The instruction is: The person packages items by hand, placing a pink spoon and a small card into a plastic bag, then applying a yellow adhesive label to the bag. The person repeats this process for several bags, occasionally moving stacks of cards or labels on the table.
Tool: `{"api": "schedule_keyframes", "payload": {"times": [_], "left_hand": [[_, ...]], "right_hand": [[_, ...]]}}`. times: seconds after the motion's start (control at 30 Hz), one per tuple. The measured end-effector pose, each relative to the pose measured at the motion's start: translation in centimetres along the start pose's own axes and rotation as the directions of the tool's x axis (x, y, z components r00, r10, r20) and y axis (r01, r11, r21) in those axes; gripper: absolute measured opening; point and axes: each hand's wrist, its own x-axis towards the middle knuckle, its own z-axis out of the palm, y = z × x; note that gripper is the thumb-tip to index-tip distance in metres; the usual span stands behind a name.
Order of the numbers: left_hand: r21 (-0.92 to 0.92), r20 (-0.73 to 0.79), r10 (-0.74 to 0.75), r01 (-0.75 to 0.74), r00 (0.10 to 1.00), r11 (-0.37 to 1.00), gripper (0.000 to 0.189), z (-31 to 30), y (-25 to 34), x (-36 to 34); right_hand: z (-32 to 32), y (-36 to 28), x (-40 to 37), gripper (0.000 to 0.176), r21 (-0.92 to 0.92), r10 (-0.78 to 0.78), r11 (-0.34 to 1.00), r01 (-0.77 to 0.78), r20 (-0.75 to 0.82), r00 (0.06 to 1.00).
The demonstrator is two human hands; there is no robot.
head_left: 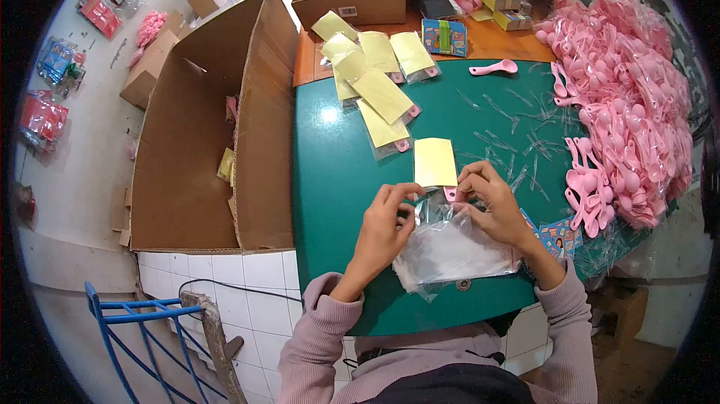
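Left hand [390, 218] loosely curled, right hand [489, 201] half-closed, at yellow card's [435, 162] near edge; grips unclear. Likely bagging; next needs clear film [442, 237] edges aligned.

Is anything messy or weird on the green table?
Yes, a bit. Clear strips are scattered across the green table, like loose scraps. One pink spoon lies by itself farther back, apart from the big pile, so it looks left out. I can't see anything broken.
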Motion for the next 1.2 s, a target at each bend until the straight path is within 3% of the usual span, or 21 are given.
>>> {"api": "schedule_keyframes", "payload": {"times": [0.03, 0.13, 0.2, 0.23, 0.3, 0.4, 0.67, 0.77, 0.93, 1.13, 1.17, 1.2], "left_hand": [[0.103, 0.012, 0.083, -0.084, 0.996, 0.991, 0.025, 0.0, 0.0, 0.0], [0.131, 0.004, 0.056, -0.056, 0.998, 0.99, 0.017, 0.0, -0.2, 0.2], [0.127, -0.018, 0.045, -0.042, 0.999, 0.991, 0.015, -0.1, -0.2, 0.3], [0.104, -0.022, 0.028, -0.026, 0.999, 0.994, 0.014, -0.1, -0.3, 0.3], [0.081, -0.024, 0.013, -0.011, 1.0, 0.997, 0.014, 0.0, -0.8, 0.3], [0.01, 0.004, -0.076, 0.076, 0.997, 0.997, 0.014, 0.2, -1.2, 0.4], [0.006, -0.011, -0.244, 0.244, 0.97, 0.97, 0.017, 0.4, -1.4, 0.5], [-0.046, -0.047, -0.177, 0.175, 0.983, 0.984, 0.018, 0.7, -1.7, 0.6], [-0.224, 0.0, -0.211, 0.206, 0.977, 0.953, 0.021, 0.7, -1.9, 0.7], [-0.151, 0.101, -0.193, 0.207, 0.976, 0.967, 0.034, 0.5, -1.1, 0.5], [-0.143, 0.093, -0.144, 0.157, 0.985, 0.977, 0.038, 0.2, -0.9, 1.0], [-0.122, 0.07, -0.09, 0.098, 0.994, 0.988, 0.041, -0.2, -0.7, 1.5]], "right_hand": [[0.0, 0.2, 0.0, 0.016, 0.003, -0.001, 1.0, 0.001, 0.002, 1.0], [-0.4, 0.6, -0.2, 0.014, 0.077, 0.069, 0.994, -0.073, 0.048, 0.996], [-0.3, 0.7, -0.4, 0.011, 0.269, 0.224, 0.934, -0.233, 0.064, 0.972], [-0.4, 0.7, -0.3, 0.011, 0.271, 0.223, 0.934, -0.232, 0.066, 0.973], [-0.6, 0.8, -0.1, 0.012, 0.362, 0.385, 0.818, -0.448, 0.236, 0.892], [-0.2, 0.5, 0.0, 0.013, 0.5, 0.435, 0.734, -0.459, 0.174, 0.884], [0.7, 0.6, -0.1, 0.013, 0.567, 0.512, 0.677, -0.47, 0.096, 0.854], [1.0, 0.8, -0.1, 0.015, 0.546, 0.497, 0.709, -0.446, 0.061, 0.866], [1.0, 0.2, -0.1, 0.018, 0.571, 0.503, 0.691, -0.444, 0.063, 0.862], [0.2, 0.1, 0.2, 0.029, 0.493, 0.484, 0.744, -0.452, 0.069, 0.872], [-0.9, 0.2, 0.9, 0.025, 0.238, 0.392, 0.89, -0.39, 0.043, 0.919], [-1.8, 0.5, 1.5, 0.022, -0.036, 0.302, 0.953, -0.301, 0.047, 0.952]]}}
